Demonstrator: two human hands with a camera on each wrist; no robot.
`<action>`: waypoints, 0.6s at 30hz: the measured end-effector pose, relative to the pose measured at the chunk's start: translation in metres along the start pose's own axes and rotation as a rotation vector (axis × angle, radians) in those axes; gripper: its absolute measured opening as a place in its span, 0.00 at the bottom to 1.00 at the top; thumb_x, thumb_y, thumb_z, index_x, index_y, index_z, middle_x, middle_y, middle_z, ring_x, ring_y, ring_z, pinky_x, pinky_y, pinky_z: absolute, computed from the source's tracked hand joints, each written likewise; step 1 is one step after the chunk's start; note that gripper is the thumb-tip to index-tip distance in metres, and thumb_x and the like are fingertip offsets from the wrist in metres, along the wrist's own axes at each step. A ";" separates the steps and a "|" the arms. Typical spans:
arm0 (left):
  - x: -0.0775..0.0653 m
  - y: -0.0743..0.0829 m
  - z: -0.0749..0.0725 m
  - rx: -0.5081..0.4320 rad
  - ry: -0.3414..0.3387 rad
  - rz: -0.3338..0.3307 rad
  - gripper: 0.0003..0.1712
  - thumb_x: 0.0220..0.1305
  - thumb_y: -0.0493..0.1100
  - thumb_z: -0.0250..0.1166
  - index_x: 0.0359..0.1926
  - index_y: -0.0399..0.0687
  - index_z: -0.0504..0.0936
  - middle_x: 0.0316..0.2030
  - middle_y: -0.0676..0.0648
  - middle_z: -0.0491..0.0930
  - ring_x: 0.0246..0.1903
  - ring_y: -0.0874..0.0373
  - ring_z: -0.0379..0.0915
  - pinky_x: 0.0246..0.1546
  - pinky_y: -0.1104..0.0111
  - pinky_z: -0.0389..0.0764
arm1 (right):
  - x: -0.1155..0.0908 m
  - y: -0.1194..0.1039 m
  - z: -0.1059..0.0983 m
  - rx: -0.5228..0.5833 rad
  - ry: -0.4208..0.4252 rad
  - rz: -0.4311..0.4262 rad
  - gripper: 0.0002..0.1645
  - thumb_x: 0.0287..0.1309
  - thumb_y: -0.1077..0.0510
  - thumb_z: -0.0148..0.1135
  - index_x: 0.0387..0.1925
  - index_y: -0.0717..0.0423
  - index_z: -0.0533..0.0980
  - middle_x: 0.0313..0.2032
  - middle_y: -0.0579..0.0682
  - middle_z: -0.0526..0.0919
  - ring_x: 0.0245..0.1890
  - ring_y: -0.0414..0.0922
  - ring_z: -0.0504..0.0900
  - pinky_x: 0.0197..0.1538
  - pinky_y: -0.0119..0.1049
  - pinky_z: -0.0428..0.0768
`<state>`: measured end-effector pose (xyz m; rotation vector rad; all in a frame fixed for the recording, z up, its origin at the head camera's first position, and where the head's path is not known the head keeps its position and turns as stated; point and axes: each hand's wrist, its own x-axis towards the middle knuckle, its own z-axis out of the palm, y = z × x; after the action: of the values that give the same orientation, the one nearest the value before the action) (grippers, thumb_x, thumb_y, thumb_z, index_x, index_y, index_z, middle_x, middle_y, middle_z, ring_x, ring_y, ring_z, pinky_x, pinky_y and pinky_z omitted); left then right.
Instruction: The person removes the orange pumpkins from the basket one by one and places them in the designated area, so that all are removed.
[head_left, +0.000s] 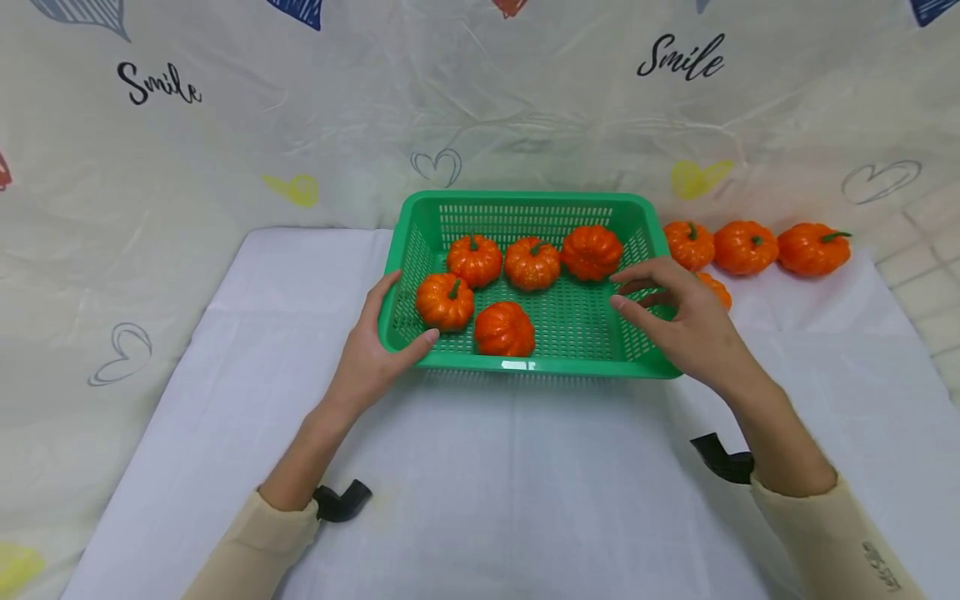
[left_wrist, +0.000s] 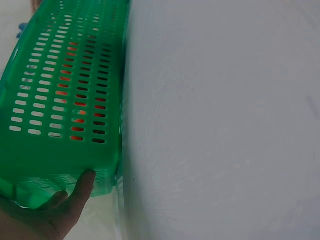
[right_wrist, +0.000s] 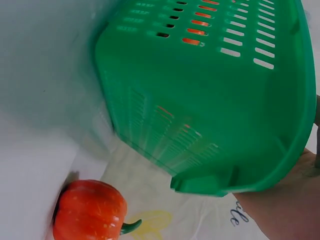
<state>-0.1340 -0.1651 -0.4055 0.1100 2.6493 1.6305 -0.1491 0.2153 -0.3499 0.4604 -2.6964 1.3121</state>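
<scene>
Five pumpkins [head_left: 532, 265], probably light but slick, want gripping round their sides in the basket [head_left: 577, 367] the left hand [head_left: 371, 350] grasps, the right hand [head_left: 693, 325] holding nothing, fingers bent.

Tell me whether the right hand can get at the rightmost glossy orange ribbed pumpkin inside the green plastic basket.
Likely yes: the right hand looks empty, its fingertips close beside that pumpkin, over the open-topped basket, with nothing visible between them.
</scene>
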 end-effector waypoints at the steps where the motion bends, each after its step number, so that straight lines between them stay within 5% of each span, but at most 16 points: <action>1: 0.000 0.000 0.000 0.001 0.000 -0.001 0.52 0.64 0.62 0.71 0.81 0.78 0.50 0.82 0.57 0.52 0.80 0.52 0.52 0.78 0.39 0.59 | 0.000 -0.001 0.001 -0.002 -0.012 0.008 0.15 0.69 0.58 0.67 0.56 0.52 0.81 0.50 0.50 0.81 0.48 0.30 0.79 0.51 0.16 0.75; 18: 0.000 0.001 0.000 0.002 -0.001 0.001 0.52 0.64 0.62 0.70 0.81 0.77 0.50 0.82 0.57 0.52 0.80 0.52 0.52 0.77 0.39 0.60 | 0.008 -0.010 0.021 -0.019 -0.111 -0.033 0.14 0.70 0.58 0.67 0.55 0.51 0.81 0.51 0.46 0.81 0.47 0.41 0.83 0.51 0.23 0.79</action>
<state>-0.1335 -0.1644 -0.4047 0.1124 2.6512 1.6273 -0.1530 0.1912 -0.3541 0.5899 -2.7747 1.2886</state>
